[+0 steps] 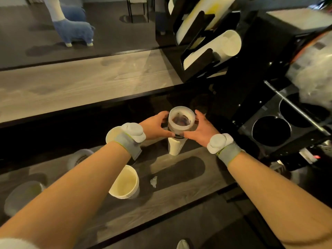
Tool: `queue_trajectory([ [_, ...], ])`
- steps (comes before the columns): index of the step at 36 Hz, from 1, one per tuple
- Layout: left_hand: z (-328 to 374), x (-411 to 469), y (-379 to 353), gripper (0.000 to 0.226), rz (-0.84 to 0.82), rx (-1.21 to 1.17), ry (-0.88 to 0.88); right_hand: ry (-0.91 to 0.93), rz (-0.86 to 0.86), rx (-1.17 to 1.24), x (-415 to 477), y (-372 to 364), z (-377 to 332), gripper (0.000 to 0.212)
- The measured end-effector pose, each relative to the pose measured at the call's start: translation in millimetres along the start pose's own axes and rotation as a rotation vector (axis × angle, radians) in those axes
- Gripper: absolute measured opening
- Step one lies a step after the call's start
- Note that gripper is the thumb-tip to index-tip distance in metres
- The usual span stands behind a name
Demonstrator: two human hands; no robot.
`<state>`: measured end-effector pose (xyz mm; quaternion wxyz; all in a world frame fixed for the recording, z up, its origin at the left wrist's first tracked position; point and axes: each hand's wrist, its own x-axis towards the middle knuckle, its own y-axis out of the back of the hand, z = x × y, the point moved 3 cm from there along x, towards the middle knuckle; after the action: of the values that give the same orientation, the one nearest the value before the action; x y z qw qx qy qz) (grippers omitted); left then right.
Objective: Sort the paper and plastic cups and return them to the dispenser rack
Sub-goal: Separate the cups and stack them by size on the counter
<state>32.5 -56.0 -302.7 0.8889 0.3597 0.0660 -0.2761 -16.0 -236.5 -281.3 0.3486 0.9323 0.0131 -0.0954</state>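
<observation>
The left hand [154, 126] and right hand [199, 130] curl round the frosted plastic cup [181, 121] from opposite sides. They hold it directly above the white paper cup [175, 147], probably to separate the two materials. The dispenser rack [203, 56] stands beyond that paper cup, to its right.

Upright frosted plastic cup [181, 121] directly over a white paper cup [175, 147] standing on wood; second paper cup [124, 183] stands nearer, mouth up; black dispenser rack [197, 65] holds tilted white cup stacks [218, 48].
</observation>
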Motion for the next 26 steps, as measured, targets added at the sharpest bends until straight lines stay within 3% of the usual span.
queue_trajectory([
  [10, 11, 10, -4, 0.06, 0.122, 0.014, -0.132, 0.065, 0.008, 0.044, 19, -11, 16, 0.067],
  [18, 11, 9, 3, 0.072, 0.107, -0.046, -0.127, 0.083, 0.006, 0.078, 22, -2, 15, 0.07],
  [26, 15, 5, 7, 0.068, 0.07, -0.178, -0.136, 0.113, -0.009, 0.181, 18, 3, 10, 0.071],
])
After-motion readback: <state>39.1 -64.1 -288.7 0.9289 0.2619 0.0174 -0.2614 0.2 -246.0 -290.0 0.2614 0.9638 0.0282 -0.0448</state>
